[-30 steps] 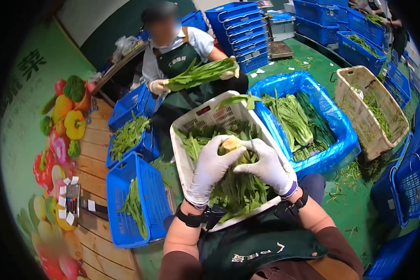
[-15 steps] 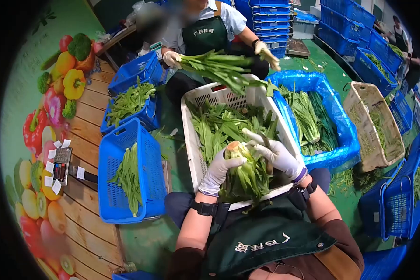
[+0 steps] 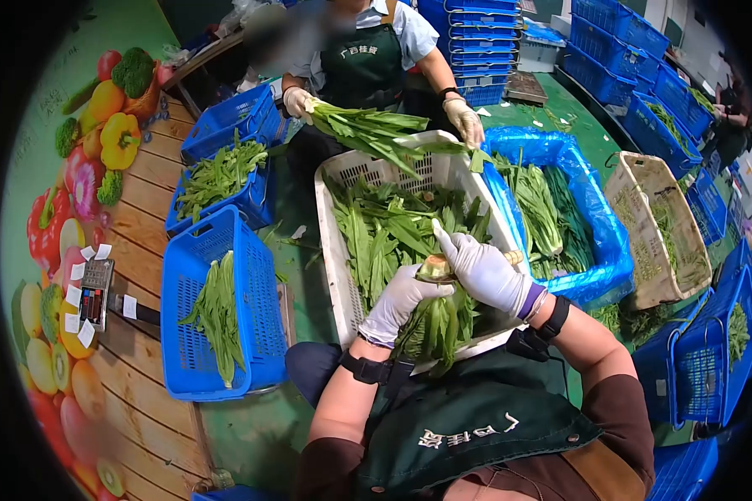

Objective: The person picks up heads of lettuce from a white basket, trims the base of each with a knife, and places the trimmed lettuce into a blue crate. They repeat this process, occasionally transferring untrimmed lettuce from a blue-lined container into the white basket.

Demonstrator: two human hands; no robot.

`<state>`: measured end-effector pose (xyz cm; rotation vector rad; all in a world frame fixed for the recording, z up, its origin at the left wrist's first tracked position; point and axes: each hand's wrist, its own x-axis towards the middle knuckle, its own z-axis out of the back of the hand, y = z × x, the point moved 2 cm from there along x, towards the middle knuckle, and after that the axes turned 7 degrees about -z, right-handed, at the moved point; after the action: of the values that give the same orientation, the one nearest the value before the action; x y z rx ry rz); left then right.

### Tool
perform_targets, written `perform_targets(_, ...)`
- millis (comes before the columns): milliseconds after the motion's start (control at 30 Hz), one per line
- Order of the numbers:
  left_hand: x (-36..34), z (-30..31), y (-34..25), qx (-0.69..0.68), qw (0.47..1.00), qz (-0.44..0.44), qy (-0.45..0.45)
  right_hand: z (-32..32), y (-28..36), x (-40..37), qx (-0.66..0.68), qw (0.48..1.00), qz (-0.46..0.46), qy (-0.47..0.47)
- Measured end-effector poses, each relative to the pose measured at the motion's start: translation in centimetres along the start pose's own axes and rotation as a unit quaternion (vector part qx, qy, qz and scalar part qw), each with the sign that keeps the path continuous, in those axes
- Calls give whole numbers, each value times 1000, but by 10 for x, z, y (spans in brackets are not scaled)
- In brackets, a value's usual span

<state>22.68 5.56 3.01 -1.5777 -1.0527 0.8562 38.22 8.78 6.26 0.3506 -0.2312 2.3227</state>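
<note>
Far left: fruit-and-veg mural [image 3: 75,167] on the wall, wooden planks [image 3: 146,250] beside it, small scale [image 3: 94,292] with paper tags stuck round it.

Next: near blue crate [image 3: 175,351] with one loose pile of long greens. Far blue crate [image 3: 226,121] behind it, fuller.

Centre: white crate [image 3: 332,259], near rim over the wearer's lap, full of leafy greens [image 3: 384,225].

Left hand [image 3: 399,302], white glove, wrapped tight round a bunch of greens [image 3: 436,326] just under its cut base. Bunch is root end up, leaves hanging over the white crate's near rim.

Right hand [image 3: 486,271], white glove, sits against the cut base from the right. Fingers curled, forefinger straight up. A tan stub shows at its far side. Can't tell what that is, or whether the hand grips the stalks or only presses on them.

Across the white crate: co-worker in a green apron, both gloved hands holding another bundle [image 3: 368,129] of greens over the far rim.

Right of that: blue-lined tub [image 3: 597,225] with greens laid lengthwise, then beige basket [image 3: 643,179] with scraps, then side blue crate [image 3: 714,367] at the edge. Trimmings scattered on the green floor [image 3: 635,334].
</note>
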Motion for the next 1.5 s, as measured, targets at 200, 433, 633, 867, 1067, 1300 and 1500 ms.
perform_targets(200,-6,-1,0,-50,998,42,-5,-13,-7,-1,51,998,-13,-18)
perform_targets(433,-4,1,17,48,993,10,-108,-11,15,3,-106,983,-148,-6)
perform_targets(633,-11,5,7,-37,999,21,-17,-17,-6,7,-7,999,5,-31)
perform_targets(867,-30,16,-9,-3,999,14,-33,-56,-56,-16,-62,985,-154,44)
perform_targets(1067,-23,4,-34,159,959,-149,-180,3,-33,-13,482,826,-277,95)
perform_targets(1300,-6,-33,9,484,778,-345,-204,-47,25,-33,925,236,-297,23)
perform_targets(1500,-21,-17,38,153,918,-232,-281,-60,14,-44,857,391,-331,-57)
